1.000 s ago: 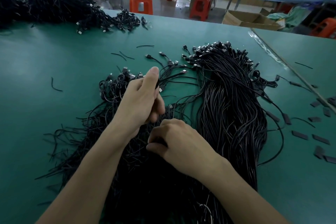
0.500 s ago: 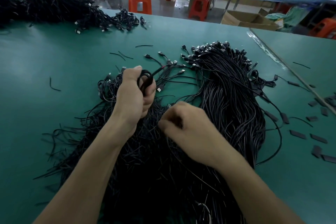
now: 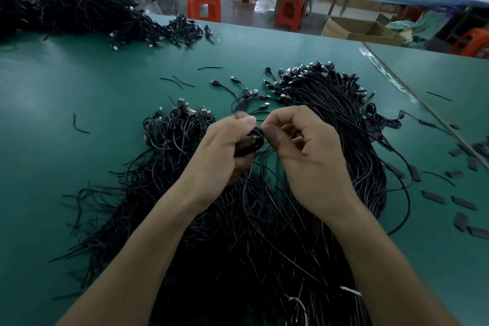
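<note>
One coiled cable (image 3: 253, 141) between left hand (image 3: 219, 156) fingers; right hand (image 3: 312, 159) seemingly pinches it.

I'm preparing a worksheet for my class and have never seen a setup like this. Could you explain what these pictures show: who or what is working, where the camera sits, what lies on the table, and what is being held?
There is no machine here: a person works with two bare hands. The camera is worn on the person's head and looks forward and down at them. The left hand grips a small black coiled cable, and the right hand pinches at its edge. On the green table lie a long pile of loose cables, a heap of coiled bundles and some small flat black pieces.
</note>
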Tool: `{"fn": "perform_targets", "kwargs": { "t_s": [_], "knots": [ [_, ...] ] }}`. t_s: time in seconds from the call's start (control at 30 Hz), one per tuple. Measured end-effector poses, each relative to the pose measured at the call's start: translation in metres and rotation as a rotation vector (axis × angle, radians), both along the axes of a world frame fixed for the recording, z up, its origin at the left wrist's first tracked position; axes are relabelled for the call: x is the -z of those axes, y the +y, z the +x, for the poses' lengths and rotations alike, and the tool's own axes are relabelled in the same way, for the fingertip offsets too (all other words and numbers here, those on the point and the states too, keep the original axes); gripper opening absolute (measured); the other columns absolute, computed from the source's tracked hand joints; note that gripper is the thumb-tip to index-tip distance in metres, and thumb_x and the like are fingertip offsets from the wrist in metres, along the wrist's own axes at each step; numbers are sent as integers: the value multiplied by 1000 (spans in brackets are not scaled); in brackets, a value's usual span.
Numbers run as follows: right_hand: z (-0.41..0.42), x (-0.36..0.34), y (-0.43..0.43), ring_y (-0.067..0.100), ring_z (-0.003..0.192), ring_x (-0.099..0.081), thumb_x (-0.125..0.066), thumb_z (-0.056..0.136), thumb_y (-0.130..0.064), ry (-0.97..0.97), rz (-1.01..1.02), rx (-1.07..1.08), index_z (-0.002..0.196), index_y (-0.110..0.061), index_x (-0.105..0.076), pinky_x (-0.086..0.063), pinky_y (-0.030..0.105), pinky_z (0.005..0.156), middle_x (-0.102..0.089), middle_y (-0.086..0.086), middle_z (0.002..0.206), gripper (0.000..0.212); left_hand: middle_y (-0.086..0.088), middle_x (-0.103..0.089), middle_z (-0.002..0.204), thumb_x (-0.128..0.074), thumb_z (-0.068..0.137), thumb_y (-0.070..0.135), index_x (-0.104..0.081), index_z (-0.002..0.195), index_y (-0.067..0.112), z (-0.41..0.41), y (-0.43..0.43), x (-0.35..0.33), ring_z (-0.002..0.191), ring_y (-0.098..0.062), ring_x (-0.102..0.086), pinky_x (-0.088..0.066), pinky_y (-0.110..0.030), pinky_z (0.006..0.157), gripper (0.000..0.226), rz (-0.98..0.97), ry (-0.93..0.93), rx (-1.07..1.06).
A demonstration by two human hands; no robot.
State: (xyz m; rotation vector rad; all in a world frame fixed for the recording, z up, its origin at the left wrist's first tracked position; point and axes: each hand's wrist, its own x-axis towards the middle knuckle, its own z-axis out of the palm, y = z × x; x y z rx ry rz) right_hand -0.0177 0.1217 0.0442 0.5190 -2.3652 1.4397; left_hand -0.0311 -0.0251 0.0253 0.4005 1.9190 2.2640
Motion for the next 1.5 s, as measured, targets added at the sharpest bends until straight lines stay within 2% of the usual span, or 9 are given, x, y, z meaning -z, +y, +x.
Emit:
{"fn": "perform_targets", "kwargs": {
  "t_s": [0.1, 0.33, 0.53, 0.73, 1.07, 1.17, 1.23, 1.4, 1.5],
  "knots": [
    [2, -11, 6, 6, 86, -54, -65, 93, -8, 18, 255, -71, 97, -18, -69, -37, 11, 72, -57, -7, 94, 12, 6, -32, 48, -38, 88, 32, -54, 92, 16, -1, -2, -2, 33, -6, -18, -18, -11, 38, 22, 68, 10, -11],
    [10, -14, 0, 15, 89, -57, -63, 95, -18, 197, 416, 18, 99, -13, -71, -52, 41, 76, -57, -3, 95, 10, 5, -36, 41, -32, 106, 40, -74, 105, 17, 2, 7, -5, 33, -10, -23, -23, -15, 40, 48, 128, 123, -179],
    [14, 0, -5, 22, 87, -56, -59, 98, -14, 535, 580, 30, 89, -6, -69, -51, 39, 78, -59, 7, 89, 16, 3, -34, 41, -34, 107, 42, -62, 55, 17, 0, 10, -2, 31, -11, -23, -23, -16, 37, 65, 74, -23, -261],
    [14, -12, -4, 24, 107, -53, -69, 89, -9, 646, 760, -10, 88, -8, -68, -39, 34, 85, -65, 8, 116, 2, 4, -27, 45, -40, 106, 31, -41, 57, 17, 2, 1, 0, 34, -9, -19, -19, -15, 39, 51, -2, -239, 13],
    [7, -23, 7, 7, 76, -57, -65, 93, -10, 38, 401, -99, 84, -12, -64, -49, 28, 75, -59, -4, 96, 9, 8, -23, 51, -41, 84, 58, -61, 62, 20, 0, -6, 0, 40, -9, -14, -19, -10, 37, 48, 0, -351, 391],
    [6, -26, 7, 5, 84, -54, -64, 93, -15, -9, 440, -94, 86, -17, -64, -40, 15, 76, -59, -10, 90, 8, 10, -33, 52, -70, 69, 35, -57, 64, 27, 2, -11, -3, 39, -5, -24, -22, -12, 37, 16, -123, -218, 476],
    [7, -26, 8, 4, 88, -51, -62, 95, -22, -18, 522, -92, 90, -21, -61, -39, 18, 78, -57, -14, 89, 6, 10, -39, 55, -81, 68, 18, -52, 63, 29, 3, -11, -1, 41, -8, -27, -24, -16, 37, 31, -235, -134, 471],
    [6, -26, 13, 5, 98, -54, -59, 96, -31, -75, 619, -81, 123, -26, -61, -45, 24, 90, -56, -14, 102, 28, 2, -29, 59, -76, 84, 15, -42, 67, 22, 5, -3, 1, 41, -12, -23, -23, -18, 38, 39, -374, -88, 419],
    [7, -27, 14, 7, 93, -56, -62, 94, -31, -71, 603, -74, 105, -27, -68, -48, 31, 88, -59, -12, 99, 13, 10, -31, 56, -73, 89, 8, -39, 70, 16, 5, -2, 2, 39, -3, -27, -25, -11, 39, 39, -403, -45, 393]
  ]
}}
